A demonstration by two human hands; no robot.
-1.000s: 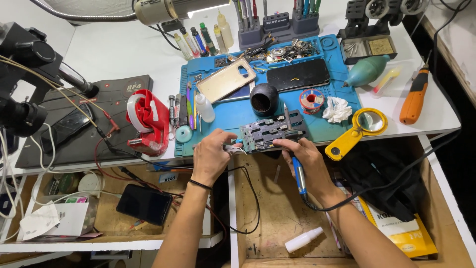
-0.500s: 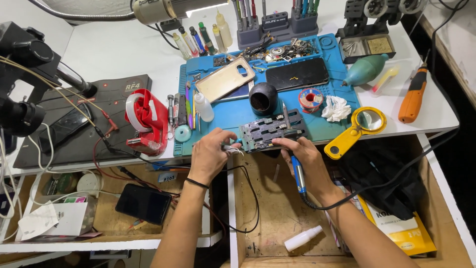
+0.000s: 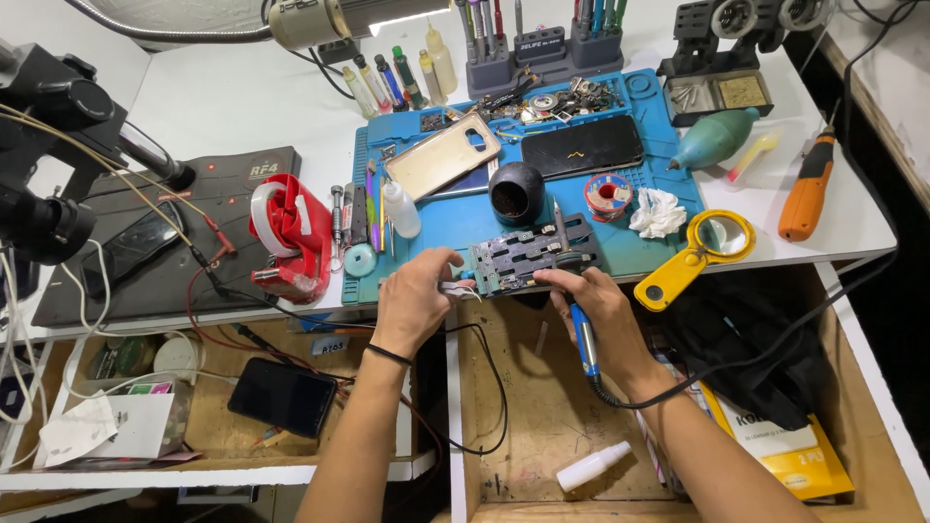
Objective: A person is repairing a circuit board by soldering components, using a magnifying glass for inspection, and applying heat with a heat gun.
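My left hand [image 3: 415,298] rests at the front edge of the blue work mat [image 3: 668,189], fingers closed on a small silver tool whose tip reaches toward the circuit board holder [image 3: 528,257]. My right hand [image 3: 599,315] grips a blue-handled soldering iron [image 3: 583,339]; its tip sits at the holder's front right corner. A black cable runs from the iron's handle back past my wrist. The dark holder lies flat on the mat, between both hands.
On the mat: a black dome-shaped tip cleaner [image 3: 514,192], a solder spool [image 3: 607,195], a dark phone [image 3: 581,146], a gold phone back [image 3: 443,155], a white dropper bottle [image 3: 400,208]. A yellow magnifier [image 3: 697,257], orange screwdriver [image 3: 807,189], red tape dispenser [image 3: 289,237], microscope [image 3: 48,145] stand around. Open drawers lie below.
Both hands stay at the holder; my left hand has shifted only slightly. Nothing else has visibly moved.
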